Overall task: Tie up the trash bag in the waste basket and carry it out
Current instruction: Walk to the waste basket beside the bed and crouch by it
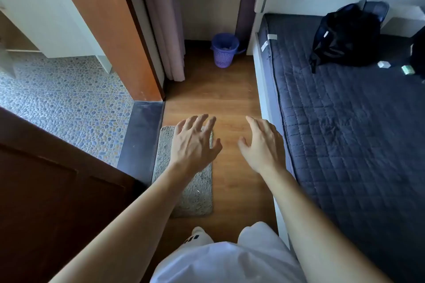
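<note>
Ahead, the purple waste basket stands on the wooden floor in the far corner, between the curtain and the bed, with a trash bag lining its rim. Your arms reach forward, palms down. Your left hand hovers above the grey mat, fingers spread wide; your right hand is open too, holding nothing, well short of the basket.
</note>
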Demonstrator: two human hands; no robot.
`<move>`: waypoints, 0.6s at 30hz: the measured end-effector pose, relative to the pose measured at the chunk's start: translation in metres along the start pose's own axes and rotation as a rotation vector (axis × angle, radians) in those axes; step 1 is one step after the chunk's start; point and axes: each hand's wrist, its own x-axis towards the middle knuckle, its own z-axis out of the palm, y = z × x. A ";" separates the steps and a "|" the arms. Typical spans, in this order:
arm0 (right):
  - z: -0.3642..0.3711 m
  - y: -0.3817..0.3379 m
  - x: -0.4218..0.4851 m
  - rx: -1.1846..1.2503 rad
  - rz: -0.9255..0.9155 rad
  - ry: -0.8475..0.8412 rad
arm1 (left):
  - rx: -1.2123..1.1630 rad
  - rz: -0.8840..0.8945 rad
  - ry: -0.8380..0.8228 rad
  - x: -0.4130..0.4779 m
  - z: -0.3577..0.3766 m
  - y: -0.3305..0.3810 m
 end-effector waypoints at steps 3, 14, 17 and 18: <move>-0.003 -0.003 0.000 0.005 0.017 0.024 | 0.016 0.040 0.003 0.004 -0.002 0.001; -0.007 0.022 0.053 0.008 0.032 0.028 | 0.035 0.059 0.019 0.066 0.016 0.011; -0.008 0.038 0.085 0.027 0.025 0.018 | 0.061 0.057 -0.015 0.099 0.024 0.020; -0.011 0.044 0.097 0.033 0.022 0.015 | 0.068 0.052 -0.013 0.113 0.025 0.023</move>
